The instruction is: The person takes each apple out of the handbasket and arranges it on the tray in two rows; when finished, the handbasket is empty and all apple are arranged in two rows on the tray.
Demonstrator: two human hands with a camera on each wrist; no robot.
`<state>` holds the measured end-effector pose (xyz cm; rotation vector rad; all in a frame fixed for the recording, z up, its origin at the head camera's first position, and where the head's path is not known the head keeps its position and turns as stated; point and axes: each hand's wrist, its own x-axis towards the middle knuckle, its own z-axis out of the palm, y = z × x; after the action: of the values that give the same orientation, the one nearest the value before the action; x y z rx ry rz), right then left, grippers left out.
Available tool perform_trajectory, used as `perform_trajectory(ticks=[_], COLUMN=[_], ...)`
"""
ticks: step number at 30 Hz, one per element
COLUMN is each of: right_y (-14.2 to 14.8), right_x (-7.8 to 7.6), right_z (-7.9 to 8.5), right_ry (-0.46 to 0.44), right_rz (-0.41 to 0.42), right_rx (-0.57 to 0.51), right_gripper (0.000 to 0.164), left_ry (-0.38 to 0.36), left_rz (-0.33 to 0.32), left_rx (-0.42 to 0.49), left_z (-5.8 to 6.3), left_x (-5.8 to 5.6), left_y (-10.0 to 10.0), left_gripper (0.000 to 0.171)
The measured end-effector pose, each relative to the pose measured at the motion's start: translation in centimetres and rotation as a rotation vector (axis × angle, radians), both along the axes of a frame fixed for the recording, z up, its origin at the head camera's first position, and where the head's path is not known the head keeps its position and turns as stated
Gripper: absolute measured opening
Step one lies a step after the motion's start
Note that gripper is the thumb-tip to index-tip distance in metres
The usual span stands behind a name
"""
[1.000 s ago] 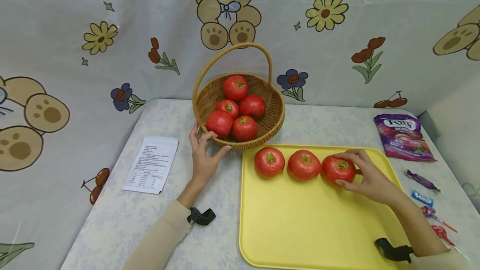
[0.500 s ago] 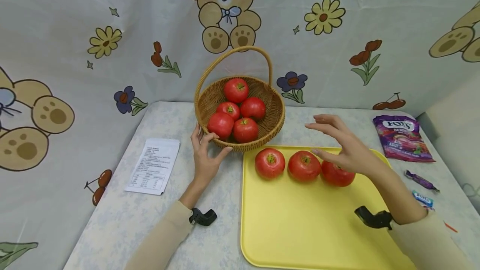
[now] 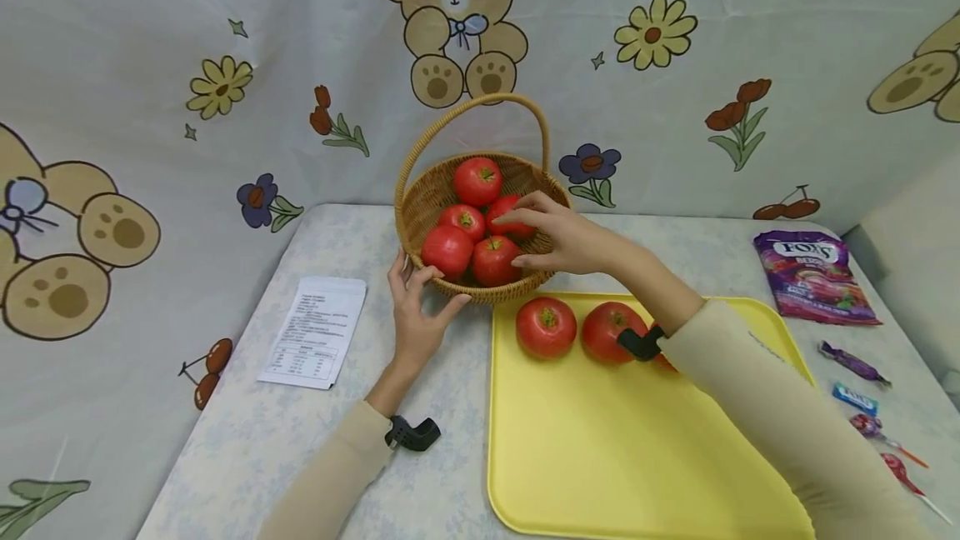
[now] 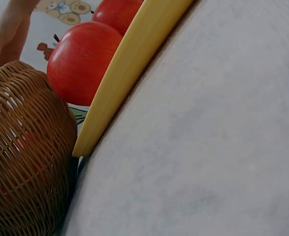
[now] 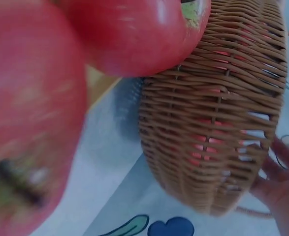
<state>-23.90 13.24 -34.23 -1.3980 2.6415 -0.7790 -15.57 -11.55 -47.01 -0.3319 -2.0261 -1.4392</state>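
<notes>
Red apples are lying in the woven basket, just below and beside the fingers of the right hand, which is hovering over the right side of the rim. These fingers are curving with a wide gap to the thumb, and they are holding nothing; whether some fingertip is touching an apple, I cannot tell. The left hand is resting its loosely spread fingers against the basket's left side. Wicker strands are forming its round wall, while more smooth, shiny apples are sitting on the flat yellow tray.
</notes>
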Motion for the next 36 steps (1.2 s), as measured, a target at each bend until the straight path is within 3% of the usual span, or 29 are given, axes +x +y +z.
perform_trajectory(ticks=[5,14,22,36], right_y=[-2.3,-3.5,-4.4,-4.4], right_x=[-2.0,-3.6,-4.0,-3.9], right_z=[-1.1,-1.8,-3.2,-3.5], right_ry=[-0.097,-0.232,-0.203,-0.153], right_rz=[0.035,0.024,0.043,0.021], right_rx=[0.163,0.275,0.292,0.275], right_gripper=[0.056,0.061,0.060,0.057], left_ry=[-0.020,-0.012,-0.002,0.027], left_rz=[0.018,-0.001,0.005,0.005], left_rx=[-0.028,-0.064,-0.066,-0.071], left_z=[-1.7,-1.9,-2.0,-1.8], left_x=[-0.8,-0.7,-0.7,-0.8], left_y=[-0.6,-0.5,-0.7,-0.6], left_gripper=[0.048,0.044,0.046,0.048])
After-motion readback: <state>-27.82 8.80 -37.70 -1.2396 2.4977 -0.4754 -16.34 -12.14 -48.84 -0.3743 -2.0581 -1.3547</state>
